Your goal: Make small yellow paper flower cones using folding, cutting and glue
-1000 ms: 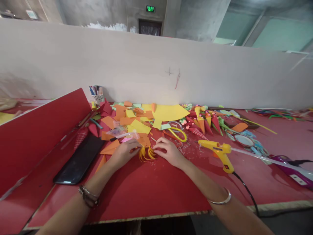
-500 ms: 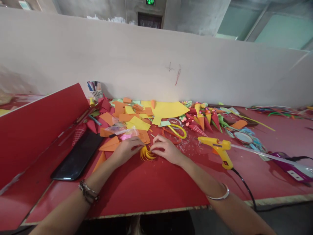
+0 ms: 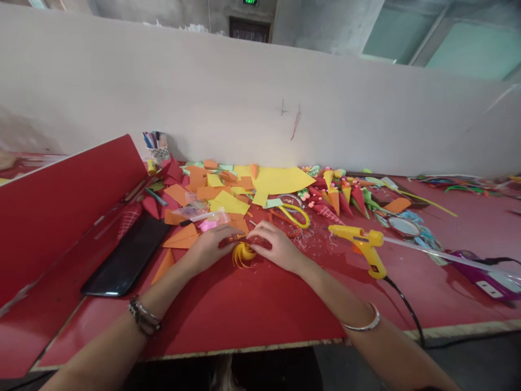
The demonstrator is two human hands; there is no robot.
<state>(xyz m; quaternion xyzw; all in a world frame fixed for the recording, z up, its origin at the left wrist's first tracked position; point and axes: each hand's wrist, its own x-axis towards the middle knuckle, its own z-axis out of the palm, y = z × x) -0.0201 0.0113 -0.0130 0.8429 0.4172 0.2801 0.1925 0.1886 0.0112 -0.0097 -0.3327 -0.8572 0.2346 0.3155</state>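
Between my two hands, low over the red table, is a yellow paper piece cut into curled strips [image 3: 243,255]. From its left, my left hand [image 3: 214,247] pinches its upper edge with thumb and fingers. My right hand [image 3: 274,247] grips the same piece from the right, fingertips close to the left hand's. The strips fan and curl downward below the fingers. Just behind my left hand lie a pink item in clear plastic [image 3: 209,221] and cut orange paper [image 3: 182,237]. Yellow-handled scissors [image 3: 299,216] rest behind my right hand.
A yellow glue gun [image 3: 362,243] with a cord lies to the right, near a purple power strip [image 3: 484,277]. At left are a black phone [image 3: 126,258] and a red upright board [image 3: 69,217]. Paper cones [image 3: 334,198], yellow sheets [image 3: 285,180] and a pen cup [image 3: 157,147] stand behind.
The yellow strips have turned between my fingers and now curl more to the left. My hands have drawn slightly closer together; the view has tilted slightly.
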